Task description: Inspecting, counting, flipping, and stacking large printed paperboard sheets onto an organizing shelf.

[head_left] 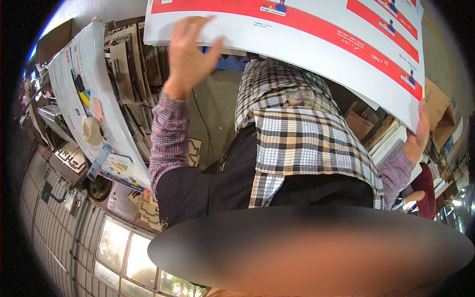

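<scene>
A stack of large printed sheets (297,37), white with red bands and small pictures, stretches across the top of the view. My left hand (190,54) is over its near left edge, fingers spread and thumb apart; whether it touches the paper I cannot tell. At the near right corner, my right hand (419,132) grips the side edge of the sheets, one finger reaching up along it. Part of that hand's grip is hidden by the angle. Both forearms wear checked sleeves, and a plaid cloth (307,138) covers my front over dark clothing.
On the left stands a table with a glossy white sheet (86,74), bearing a phone (98,110), a beige round item (92,130) and a tape dispenser (101,159). Boards (123,69) are stacked beside it. A cardboard box (438,109) sits at right, near another person's dark red clothing (424,193).
</scene>
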Tool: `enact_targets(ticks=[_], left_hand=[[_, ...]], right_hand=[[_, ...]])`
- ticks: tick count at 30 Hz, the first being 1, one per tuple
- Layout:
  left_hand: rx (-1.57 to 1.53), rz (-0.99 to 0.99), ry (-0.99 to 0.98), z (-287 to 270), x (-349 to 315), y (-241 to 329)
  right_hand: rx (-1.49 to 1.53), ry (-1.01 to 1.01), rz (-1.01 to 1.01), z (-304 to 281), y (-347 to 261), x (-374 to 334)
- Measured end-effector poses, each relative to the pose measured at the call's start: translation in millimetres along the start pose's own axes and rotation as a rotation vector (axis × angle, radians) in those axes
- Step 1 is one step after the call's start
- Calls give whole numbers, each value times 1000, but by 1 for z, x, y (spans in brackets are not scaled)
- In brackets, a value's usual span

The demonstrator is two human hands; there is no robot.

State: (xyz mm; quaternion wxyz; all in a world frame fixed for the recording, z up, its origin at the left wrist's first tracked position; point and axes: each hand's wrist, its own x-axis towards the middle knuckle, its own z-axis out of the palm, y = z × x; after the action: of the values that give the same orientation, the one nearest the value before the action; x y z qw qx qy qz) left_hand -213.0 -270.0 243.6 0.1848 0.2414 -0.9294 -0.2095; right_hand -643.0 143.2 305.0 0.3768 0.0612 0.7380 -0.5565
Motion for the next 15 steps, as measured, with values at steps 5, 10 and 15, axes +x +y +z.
enact_targets(ticks=[5, 10, 15], left_hand=[[-13, 93, -115, 33, 2, 47], [-15, 170, -63, 60, 9, 47], [158, 216, 31, 76, 13, 39]], right_hand=[[74, -12, 92, 12, -24, -3], [60, -69, 156, 18, -41, -9], [38, -87, 123, 16, -40, -4]])
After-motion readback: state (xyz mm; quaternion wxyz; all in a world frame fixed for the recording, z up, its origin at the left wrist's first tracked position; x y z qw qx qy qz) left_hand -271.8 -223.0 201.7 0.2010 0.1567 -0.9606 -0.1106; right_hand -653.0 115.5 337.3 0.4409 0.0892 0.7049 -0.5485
